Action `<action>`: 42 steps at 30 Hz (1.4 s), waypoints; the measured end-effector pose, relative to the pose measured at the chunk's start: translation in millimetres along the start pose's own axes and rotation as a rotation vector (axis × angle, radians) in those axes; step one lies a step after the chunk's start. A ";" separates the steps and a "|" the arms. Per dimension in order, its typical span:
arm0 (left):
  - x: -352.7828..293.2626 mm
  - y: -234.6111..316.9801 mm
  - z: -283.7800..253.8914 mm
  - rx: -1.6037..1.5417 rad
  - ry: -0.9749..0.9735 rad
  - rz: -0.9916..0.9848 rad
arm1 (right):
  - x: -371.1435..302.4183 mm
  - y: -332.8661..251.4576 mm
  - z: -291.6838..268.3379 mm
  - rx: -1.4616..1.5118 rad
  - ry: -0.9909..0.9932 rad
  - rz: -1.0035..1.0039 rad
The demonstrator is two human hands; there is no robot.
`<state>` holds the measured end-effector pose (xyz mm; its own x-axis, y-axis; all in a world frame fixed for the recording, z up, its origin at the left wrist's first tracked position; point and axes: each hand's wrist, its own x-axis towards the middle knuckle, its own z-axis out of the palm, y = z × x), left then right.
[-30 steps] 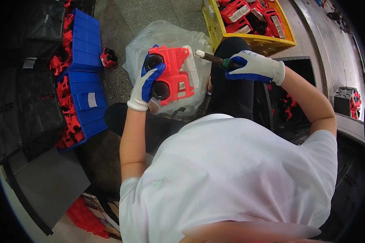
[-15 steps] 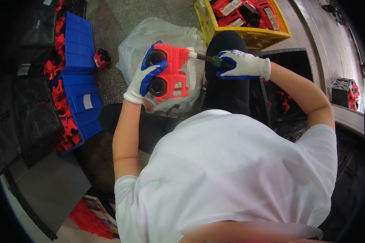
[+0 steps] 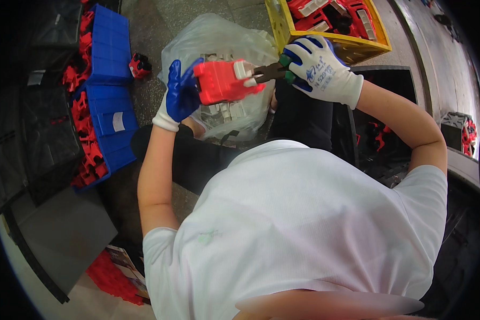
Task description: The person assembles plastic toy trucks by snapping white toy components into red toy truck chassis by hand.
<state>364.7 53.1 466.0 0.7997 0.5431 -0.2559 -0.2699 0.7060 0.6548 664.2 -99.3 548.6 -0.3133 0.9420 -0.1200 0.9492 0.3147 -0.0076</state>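
A red plastic toy vehicle body (image 3: 218, 84) hangs above a clear plastic bag (image 3: 186, 40), its wheels out of sight. Joined to its right end is a white plastic piece (image 3: 244, 69), gripped in the dark jaws of green-handled pliers (image 3: 272, 72). My right hand (image 3: 322, 69), in a white and blue glove, is closed round the plier handles. Gloved the same way, my left hand (image 3: 182, 95) is open at the toy's left end, fingers spread and palm toward it. Whether it touches the toy I cannot tell.
Inside the bag lie several white plastic pieces (image 3: 226, 111). A yellow crate (image 3: 352, 48) of red and white toy parts stands at the far right. Blue bins (image 3: 109, 122) with red parts line the left, and a small red toy vehicle (image 3: 140, 66) lies on the floor beside them.
My left hand has loosened its grip and spread its fingers. The red toy has turned so its black wheels no longer show, and the pliers now bite the white piece.
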 end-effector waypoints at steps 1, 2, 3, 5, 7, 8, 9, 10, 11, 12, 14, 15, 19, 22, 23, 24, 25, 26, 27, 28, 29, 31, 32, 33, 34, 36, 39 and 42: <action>-2.0 1.4 8.1 -0.170 -0.114 -0.221 | 1.3 -0.5 3.6 -0.123 0.116 -0.089; -3.5 -0.7 14.2 -0.341 -0.229 -0.441 | 3.0 -0.8 6.4 -0.244 0.232 -0.177; -4.8 -7.3 16.9 -0.340 -0.221 -0.436 | 6.1 -1.9 8.1 -0.240 0.237 -0.184; -3.2 -28.5 17.1 -0.454 -0.054 -0.541 | 11.2 -3.1 10.5 -0.298 0.168 -0.255; -2.3 -34.1 14.4 -0.437 -0.036 -0.528 | 11.8 -4.0 4.0 -0.287 0.187 -0.280; -3.2 -34.3 13.0 -0.319 0.015 -0.332 | 9.9 -3.4 0.6 -0.296 0.175 -0.265; -2.5 -33.7 12.7 -0.202 0.066 -0.135 | 7.8 -1.5 -4.1 -0.307 0.162 -0.251; -1.8 -26.9 9.7 -0.140 0.131 -0.007 | 3.2 -0.4 -13.5 -0.244 0.114 -0.171; 2.3 -24.4 -2.6 -0.097 0.114 0.171 | 0.0 0.7 -17.7 -0.249 0.114 -0.174; 2.2 -19.4 5.1 0.015 0.138 0.298 | -2.9 0.7 -22.7 -0.041 0.010 -0.054; 5.4 -10.3 17.7 0.125 0.162 0.431 | 2.8 7.1 -41.3 0.573 -0.352 0.181; 11.6 -7.4 20.4 0.378 0.192 0.626 | 4.8 9.9 -37.2 0.564 -0.348 0.182; 19.0 -3.5 38.5 0.714 0.252 0.889 | 9.9 12.2 -18.6 0.620 -0.483 0.224; 22.2 -2.9 39.3 0.805 0.267 0.930 | 10.2 18.0 -10.9 0.659 -0.427 0.293; 22.6 -2.4 40.7 0.881 0.283 0.935 | 9.6 19.8 -15.8 0.681 -0.452 0.274; 22.6 -2.5 42.4 0.882 0.285 0.935 | 9.6 20.8 -19.0 0.705 -0.477 0.254; 22.9 -3.2 45.0 0.883 0.266 0.922 | 9.1 22.3 -19.0 0.706 -0.478 0.252; 23.1 -4.0 48.1 0.885 0.246 0.909 | 8.1 24.6 -18.4 0.696 -0.473 0.267; 23.7 -3.7 53.6 0.886 0.244 0.906 | 6.7 27.6 -17.5 0.687 -0.467 0.285; 23.6 -3.0 60.5 0.899 0.184 0.901 | 5.8 31.1 -16.0 0.690 -0.467 0.288; 24.2 -3.3 65.8 0.912 0.124 0.894 | 5.1 34.9 -14.1 0.674 -0.474 0.243; 27.8 -5.2 73.0 0.931 0.115 0.902 | 5.6 37.4 -13.3 0.661 -0.480 0.200; 29.4 -6.0 74.8 0.950 0.110 0.913 | 7.8 36.1 -14.2 0.652 -0.483 0.182; 31.9 -7.4 74.7 0.949 0.102 0.910 | 7.9 36.9 -15.0 0.643 -0.486 0.167; 34.3 -9.6 73.2 0.929 0.123 0.905 | 7.1 39.3 -12.1 0.646 -0.484 0.174; 38.3 -13.0 75.9 0.907 0.170 0.904 | 5.2 43.5 -2.4 0.669 -0.424 0.172; 41.6 -24.6 88.7 0.912 0.290 0.912 | -2.1 42.8 0.0 0.694 -0.349 0.167; 38.4 -30.9 94.0 0.827 0.299 0.876 | -2.0 45.8 23.2 0.712 -0.231 0.078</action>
<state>454.1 9.4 502.7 0.3376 0.8458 0.4130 -0.1451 -0.3867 0.9107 709.0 -89.5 525.5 -0.3045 0.8854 -0.3513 0.7832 0.0228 -0.6214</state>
